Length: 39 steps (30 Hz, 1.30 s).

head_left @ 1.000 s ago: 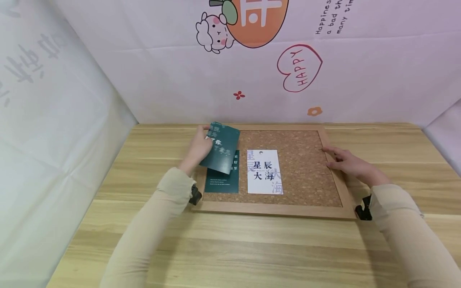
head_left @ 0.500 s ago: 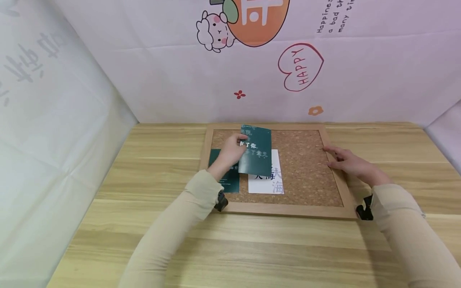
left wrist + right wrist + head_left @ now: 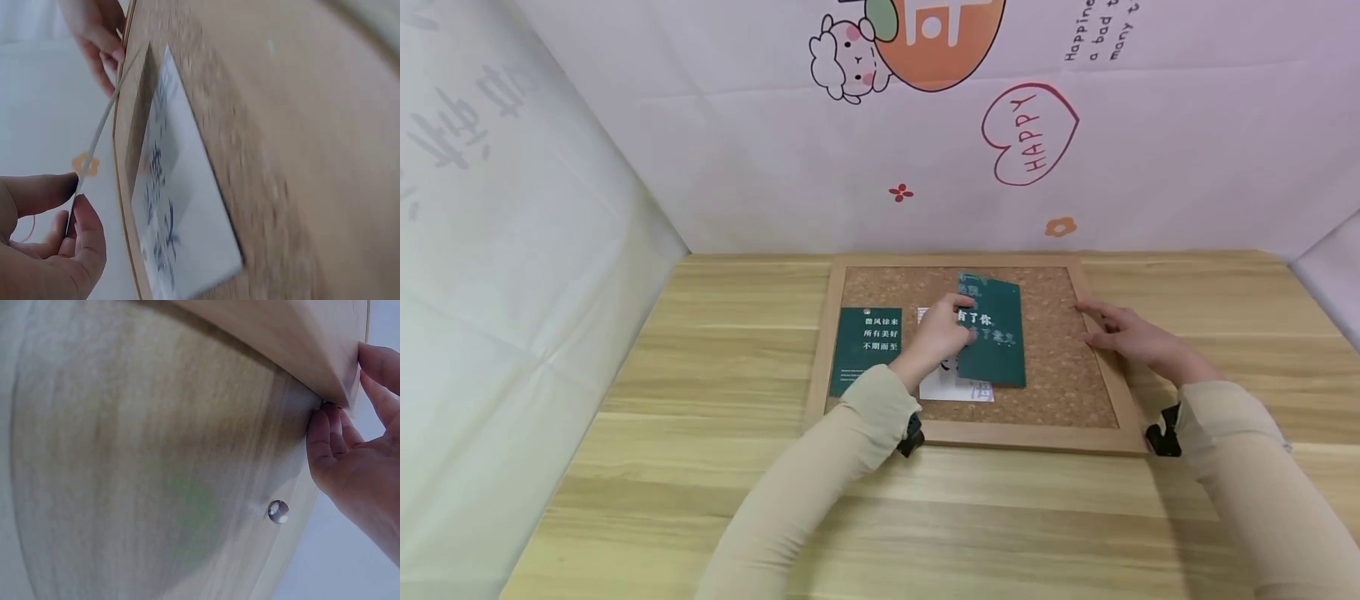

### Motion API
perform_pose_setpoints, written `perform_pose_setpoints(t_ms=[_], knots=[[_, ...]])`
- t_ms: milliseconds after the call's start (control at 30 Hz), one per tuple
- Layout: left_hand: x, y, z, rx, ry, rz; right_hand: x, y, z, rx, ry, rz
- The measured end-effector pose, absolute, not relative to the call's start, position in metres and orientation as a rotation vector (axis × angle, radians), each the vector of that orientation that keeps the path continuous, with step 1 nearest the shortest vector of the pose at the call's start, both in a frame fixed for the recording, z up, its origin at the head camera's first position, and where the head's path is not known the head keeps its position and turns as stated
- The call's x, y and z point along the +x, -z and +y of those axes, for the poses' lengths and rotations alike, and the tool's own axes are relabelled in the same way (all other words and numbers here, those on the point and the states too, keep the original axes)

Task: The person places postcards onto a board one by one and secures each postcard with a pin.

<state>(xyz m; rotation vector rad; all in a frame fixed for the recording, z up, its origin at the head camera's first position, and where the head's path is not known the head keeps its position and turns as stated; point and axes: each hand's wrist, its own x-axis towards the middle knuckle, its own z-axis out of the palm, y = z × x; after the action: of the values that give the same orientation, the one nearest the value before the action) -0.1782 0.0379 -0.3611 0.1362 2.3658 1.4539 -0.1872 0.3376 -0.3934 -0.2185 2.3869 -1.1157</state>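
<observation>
My left hand [image 3: 938, 335] pinches a dark green card [image 3: 996, 358] with white lettering by its left edge, between thumb and fingers. Seen from the left wrist, this card stands edge-on, tilted above the framed corkboard [image 3: 1067, 375]. Below it lies a white card [image 3: 184, 187] with dark lettering, partly covered in the head view by the held card and the hand. Another green card [image 3: 865, 350] lies flat at the board's left. At the right side of the frame, my right hand [image 3: 1138, 340] grips the wooden edge, thumb on one face and fingers curled against the other.
The board lies on a wood-grain table [image 3: 1000, 517], close to the back wall sheet [image 3: 775, 167] with printed drawings. In the right wrist view a small shiny round thing [image 3: 278, 512] sits on the wood-grain surface near the right hand.
My left hand has carried the green card rightward, from over the other green card to past the white one. The flat green card is now uncovered. My right hand stays at the frame.
</observation>
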Motion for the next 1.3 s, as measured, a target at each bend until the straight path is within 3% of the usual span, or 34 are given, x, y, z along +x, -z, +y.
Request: perform_pose_setpoints(t_ms=[467,1300], knots=[[-0.169,0.382,0.076,0.235,-1.320,2.445,-0.188,0.393,0.337,-0.220,1.108,2.386],[-0.159,0.387,0.095,0.489,-0.885,2.569,-0.186,0.389,0.334,-0.217,1.088,2.382]])
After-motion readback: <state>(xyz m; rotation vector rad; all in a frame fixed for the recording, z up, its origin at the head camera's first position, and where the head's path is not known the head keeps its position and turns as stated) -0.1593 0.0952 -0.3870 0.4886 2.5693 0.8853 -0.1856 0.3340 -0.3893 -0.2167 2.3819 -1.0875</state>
